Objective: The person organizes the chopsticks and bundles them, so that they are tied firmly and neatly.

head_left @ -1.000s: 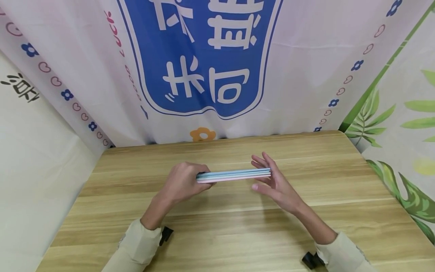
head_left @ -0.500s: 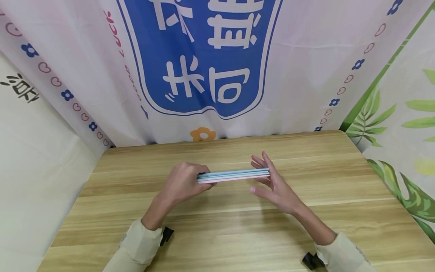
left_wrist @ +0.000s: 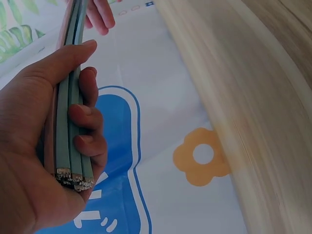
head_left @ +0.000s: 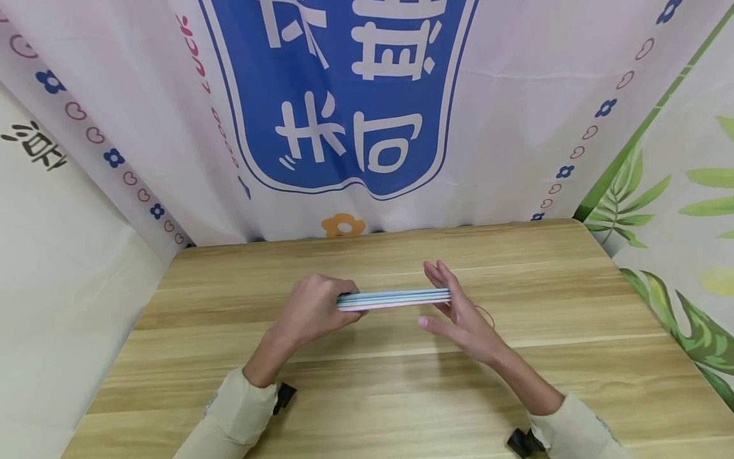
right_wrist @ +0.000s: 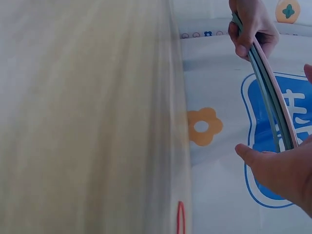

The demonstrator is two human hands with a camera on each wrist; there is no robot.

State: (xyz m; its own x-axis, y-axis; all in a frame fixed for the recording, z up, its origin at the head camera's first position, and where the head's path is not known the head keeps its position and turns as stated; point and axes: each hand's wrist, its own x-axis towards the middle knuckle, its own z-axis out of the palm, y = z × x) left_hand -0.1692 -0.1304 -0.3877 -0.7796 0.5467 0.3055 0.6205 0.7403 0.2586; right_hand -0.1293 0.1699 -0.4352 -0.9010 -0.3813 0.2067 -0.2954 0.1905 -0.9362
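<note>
Left fingers (left_wrist: 91, 118) grip sticks (head_left: 398, 298) | wood-grain table (head_left: 367, 389) | blue-printed cloth (head_left: 504, 140) behind

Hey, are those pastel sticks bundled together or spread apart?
Bundled: the sticks run close side by side, gripped together in the left hand.

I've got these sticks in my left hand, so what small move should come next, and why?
Probably close your right hand round the sticks' other end, to steady the bundle: only your left hand grips them, while the right one's fingers are extended.
</note>
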